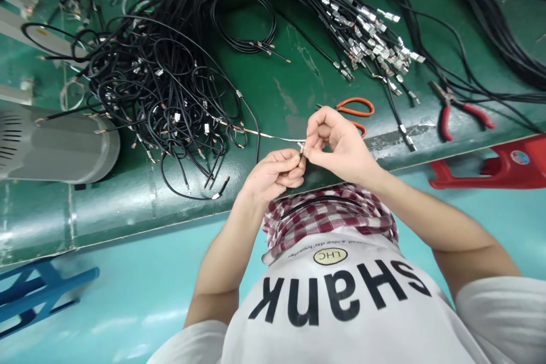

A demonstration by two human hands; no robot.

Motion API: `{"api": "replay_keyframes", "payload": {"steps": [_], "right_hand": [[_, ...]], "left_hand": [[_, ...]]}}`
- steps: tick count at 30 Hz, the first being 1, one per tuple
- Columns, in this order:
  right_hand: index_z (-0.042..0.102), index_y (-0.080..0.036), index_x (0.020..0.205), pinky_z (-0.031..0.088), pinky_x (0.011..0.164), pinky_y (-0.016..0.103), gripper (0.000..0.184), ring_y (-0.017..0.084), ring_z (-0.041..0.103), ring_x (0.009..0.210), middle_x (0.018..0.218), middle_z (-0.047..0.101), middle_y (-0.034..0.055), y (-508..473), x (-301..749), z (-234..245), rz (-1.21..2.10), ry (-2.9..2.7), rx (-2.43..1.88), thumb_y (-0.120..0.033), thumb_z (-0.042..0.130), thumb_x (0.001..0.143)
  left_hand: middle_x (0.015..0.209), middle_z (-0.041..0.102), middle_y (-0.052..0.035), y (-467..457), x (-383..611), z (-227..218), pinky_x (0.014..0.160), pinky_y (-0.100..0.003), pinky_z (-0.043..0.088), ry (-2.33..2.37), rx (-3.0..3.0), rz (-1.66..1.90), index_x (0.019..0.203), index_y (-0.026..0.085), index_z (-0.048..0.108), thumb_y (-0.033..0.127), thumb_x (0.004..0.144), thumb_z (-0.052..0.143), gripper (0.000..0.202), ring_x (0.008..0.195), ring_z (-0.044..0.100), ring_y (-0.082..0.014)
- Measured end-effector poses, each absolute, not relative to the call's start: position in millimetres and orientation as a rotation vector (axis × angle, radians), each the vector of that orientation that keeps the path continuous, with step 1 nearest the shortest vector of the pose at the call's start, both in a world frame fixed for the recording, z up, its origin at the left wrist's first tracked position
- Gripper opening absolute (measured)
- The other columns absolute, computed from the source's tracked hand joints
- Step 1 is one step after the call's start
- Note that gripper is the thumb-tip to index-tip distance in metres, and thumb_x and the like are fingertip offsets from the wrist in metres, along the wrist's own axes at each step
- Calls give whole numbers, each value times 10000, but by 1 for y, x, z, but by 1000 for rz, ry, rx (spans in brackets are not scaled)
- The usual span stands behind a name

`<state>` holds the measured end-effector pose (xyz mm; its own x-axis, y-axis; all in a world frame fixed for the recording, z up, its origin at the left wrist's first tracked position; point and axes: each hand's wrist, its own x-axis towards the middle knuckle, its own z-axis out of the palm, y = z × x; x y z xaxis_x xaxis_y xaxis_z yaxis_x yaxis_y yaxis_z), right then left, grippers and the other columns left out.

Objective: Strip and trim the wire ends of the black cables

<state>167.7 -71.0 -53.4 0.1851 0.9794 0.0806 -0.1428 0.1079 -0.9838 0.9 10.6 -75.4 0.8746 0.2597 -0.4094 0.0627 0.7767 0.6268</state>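
Note:
My left hand [273, 173] and my right hand [336, 145] meet over the front edge of the green bench [294, 82]. Both are pinched together on the end of a thin black cable [318, 200] that drops into my lap across a checked cloth. A small metal terminal [302, 149] shows between the fingertips. A thin strip of terminals [264, 135] runs left from my fingers to the tangle of cut cables [162, 91].
A bundle of black cables with metal terminals [367, 34] lies at the back right. Orange-handled scissors [354, 108] sit just behind my right hand, red-handled pliers [463, 111] further right. A grey machine [60, 145] stands at left. A red stool [499, 168] is at right, a blue frame [38, 290] lower left.

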Motion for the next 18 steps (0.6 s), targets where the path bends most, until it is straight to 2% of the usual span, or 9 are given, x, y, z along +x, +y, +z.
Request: {"api": "replay_keyframes", "payload": {"steps": [4,10,14,16,18], "right_hand": [[475,-200,956,417,625,229,311,87,538,699,806,583,-38,-72,168,-55,1078,-1024,-1051,-38,628,739],[475,-195,946,471,663,218,336,85,588,703,786,623,-38,-69,173,-67,1252,-869,-957,-137,733,738],[590,-161,1004,498,680,232,284,103,625,717,796,672,-3,-52,189,-57,1134,-957,-1103,-195,759,779],[653,-146,1044,514,682,244,279,112,633,712,805,692,12,-31,203,-53,1032,-1054,-1174,-183,755,787],[693,-143,1006,536,680,253,238,123,646,714,805,702,15,-1,220,-54,948,-1066,-1216,-146,750,774]], "left_hand": [[530,412,38,18,1,-81,451,-177,204,451,660,40,697,98,571,293,840,739,294,396,192,8],[535,429,29,19,2,-79,447,-184,207,427,664,-9,718,87,602,306,807,767,288,394,202,9],[594,496,8,10,4,-69,450,-170,190,474,720,87,786,101,604,275,822,760,236,416,264,7],[624,525,-2,4,5,-64,441,-158,155,513,757,162,847,120,604,262,821,767,217,447,321,-10],[619,524,-1,-2,8,-61,434,-153,131,531,792,199,874,132,595,262,831,762,217,472,348,-24]]}}
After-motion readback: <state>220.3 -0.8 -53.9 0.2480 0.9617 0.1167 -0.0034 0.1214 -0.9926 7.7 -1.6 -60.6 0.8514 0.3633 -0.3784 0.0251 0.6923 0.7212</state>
